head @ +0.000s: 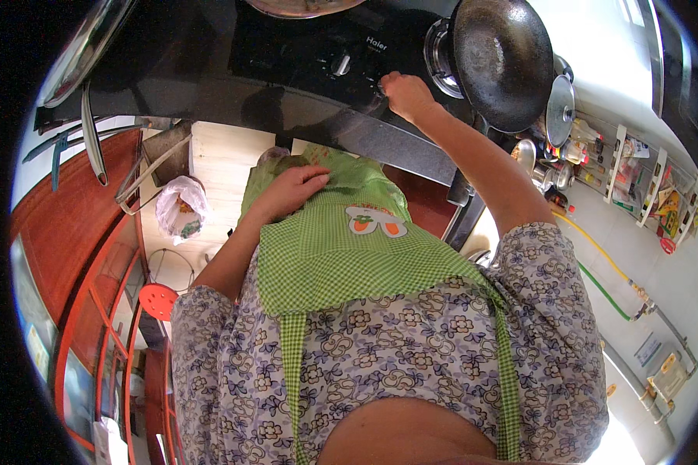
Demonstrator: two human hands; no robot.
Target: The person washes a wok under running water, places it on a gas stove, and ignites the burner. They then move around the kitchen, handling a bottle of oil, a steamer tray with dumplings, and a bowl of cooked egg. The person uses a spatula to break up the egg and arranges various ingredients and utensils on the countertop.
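My right hand [406,96] has its fingers closed around a control knob [382,87] near the front edge of the black gas stove [302,52]. A second knob [341,65] stands free to its left. Beside my right hand, a dark wok [503,61] sits tilted in view over the right burner [443,58]. My left hand [294,189] rests on the green checked apron [326,250] at my waist, fingers loosely together, with nothing seen in it.
A lidded pot [560,110], a metal bowl [523,154] and several bottles stand right of the wok. A metal pan lid [87,52] and long handle lie at the counter's left. On the floor are a bag-lined bin [181,206] and a red stool [158,301].
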